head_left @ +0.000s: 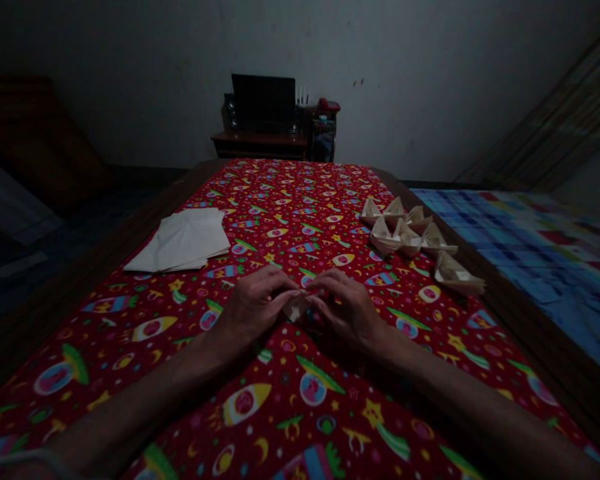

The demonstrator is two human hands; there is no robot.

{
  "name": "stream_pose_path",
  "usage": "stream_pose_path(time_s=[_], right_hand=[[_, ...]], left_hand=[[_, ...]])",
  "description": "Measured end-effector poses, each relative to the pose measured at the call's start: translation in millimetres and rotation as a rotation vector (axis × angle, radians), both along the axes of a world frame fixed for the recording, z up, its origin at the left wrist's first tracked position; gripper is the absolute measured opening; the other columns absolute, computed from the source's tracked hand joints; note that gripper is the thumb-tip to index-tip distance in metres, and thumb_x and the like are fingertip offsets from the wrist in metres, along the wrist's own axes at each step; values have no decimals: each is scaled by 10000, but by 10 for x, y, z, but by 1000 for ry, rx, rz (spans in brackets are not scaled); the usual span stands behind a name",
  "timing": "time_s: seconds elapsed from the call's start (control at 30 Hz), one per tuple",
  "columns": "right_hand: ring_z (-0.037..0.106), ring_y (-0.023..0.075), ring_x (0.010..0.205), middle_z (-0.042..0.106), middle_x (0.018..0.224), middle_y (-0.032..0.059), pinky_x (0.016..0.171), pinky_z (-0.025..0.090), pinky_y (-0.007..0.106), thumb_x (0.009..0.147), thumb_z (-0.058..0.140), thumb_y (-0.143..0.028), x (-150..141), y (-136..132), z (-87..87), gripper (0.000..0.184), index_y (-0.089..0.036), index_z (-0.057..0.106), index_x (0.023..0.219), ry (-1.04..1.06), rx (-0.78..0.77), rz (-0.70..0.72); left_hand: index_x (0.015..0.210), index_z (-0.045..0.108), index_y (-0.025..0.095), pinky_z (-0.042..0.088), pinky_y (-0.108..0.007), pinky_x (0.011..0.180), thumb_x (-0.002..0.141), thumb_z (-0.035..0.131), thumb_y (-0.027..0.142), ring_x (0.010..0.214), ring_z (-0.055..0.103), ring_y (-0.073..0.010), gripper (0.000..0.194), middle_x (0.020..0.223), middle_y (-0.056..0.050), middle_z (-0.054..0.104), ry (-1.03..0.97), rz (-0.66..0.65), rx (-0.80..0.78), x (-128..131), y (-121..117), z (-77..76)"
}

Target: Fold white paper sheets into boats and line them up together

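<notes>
Between my two hands is a small piece of folded paper (296,309), mostly covered by the fingers. My left hand (260,297) pinches its left side with thumb and fingertips. From the other side, my right hand (347,303) grips the paper's upper right edge between thumb and fingers. Both hands are low over the red patterned cloth (250,403). To the left lies a stack of flat paper sheets (185,240), slightly fanned. Several folded paper boats (405,237) stand grouped on the right, with one paper boat (457,273) nearer to me.
The cloth covers a long surface with a dark wooden border (540,360). Beyond its far end, a black monitor (264,103) stands on a small desk (260,144) by the wall. A blue checked sheet (510,247) spreads out at the right. Dark wooden furniture (30,140) is at the left.
</notes>
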State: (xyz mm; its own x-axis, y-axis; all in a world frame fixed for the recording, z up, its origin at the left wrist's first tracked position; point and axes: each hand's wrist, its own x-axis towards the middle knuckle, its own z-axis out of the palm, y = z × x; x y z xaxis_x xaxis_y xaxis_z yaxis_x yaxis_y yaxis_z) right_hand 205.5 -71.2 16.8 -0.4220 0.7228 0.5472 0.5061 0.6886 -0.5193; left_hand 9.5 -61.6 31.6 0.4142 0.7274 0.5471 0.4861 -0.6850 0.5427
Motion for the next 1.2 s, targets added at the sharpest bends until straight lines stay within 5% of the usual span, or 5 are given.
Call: stream_pose_path(time_s=[0.43, 0.7, 0.93, 1.2], right_hand=[[545, 127, 679, 599, 788, 46, 587, 413, 224, 900, 451, -218, 14, 61, -106, 138, -171, 566, 841, -75, 2, 45], [507, 109, 586, 584, 697, 20, 526, 362, 213, 887, 487, -295, 189, 72, -66, 192, -167, 567, 768, -29, -95, -133], [500, 125, 600, 569, 703, 31, 534, 351, 229, 904, 406, -219, 309, 157, -107, 162, -179, 515, 790, -145, 39, -169], [445, 137, 584, 525, 669, 28, 536, 321, 248, 878, 366, -141, 272, 162, -192, 179, -188, 486, 753, -220, 111, -155]], left_hand=[[722, 662, 165, 452, -201, 601, 796, 611, 183, 659, 600, -120, 92, 715, -18, 650, -9, 5, -123, -8, 5, -16], [753, 590, 173, 413, -235, 622, 855, 488, 223, 688, 566, -141, 153, 760, -20, 616, 241, 11, -105, -255, 218, 5], [815, 470, 186, 358, -263, 582, 882, 387, 158, 675, 494, -154, 110, 806, -30, 508, 482, -32, -73, -403, 263, -40], [943, 491, 179, 454, -313, 755, 860, 417, 184, 846, 557, -191, 111, 939, -66, 562, 397, -37, -81, -289, 181, -34]])
